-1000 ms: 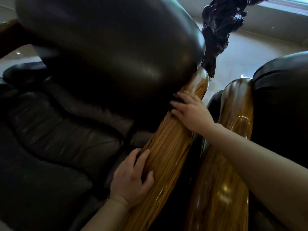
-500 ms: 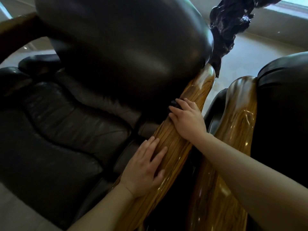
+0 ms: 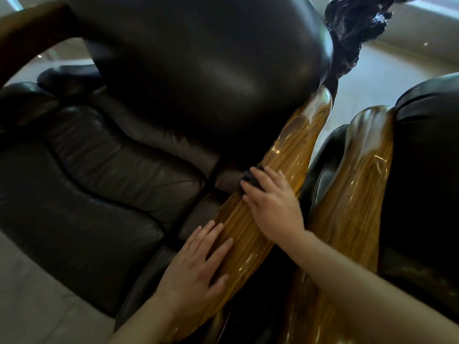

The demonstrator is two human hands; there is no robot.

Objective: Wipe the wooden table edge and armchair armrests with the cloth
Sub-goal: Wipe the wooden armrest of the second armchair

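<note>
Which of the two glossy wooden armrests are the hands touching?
The left glossy wooden armrest: left hand and right hand rest there. The right one is untouched.

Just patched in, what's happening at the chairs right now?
A person is wiping a glossy wooden armrest of a dark leather armchair. The right hand presses a dark cloth, mostly hidden under its fingers, onto it. The left hand rests flat lower down. A second armrest lies alongside, untouched.

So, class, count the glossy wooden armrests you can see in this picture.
2. One wooden armrest runs up the middle, under both hands; the second armrest lies just right of it, beside the other dark chair. Further armrests may be out of view.
</note>
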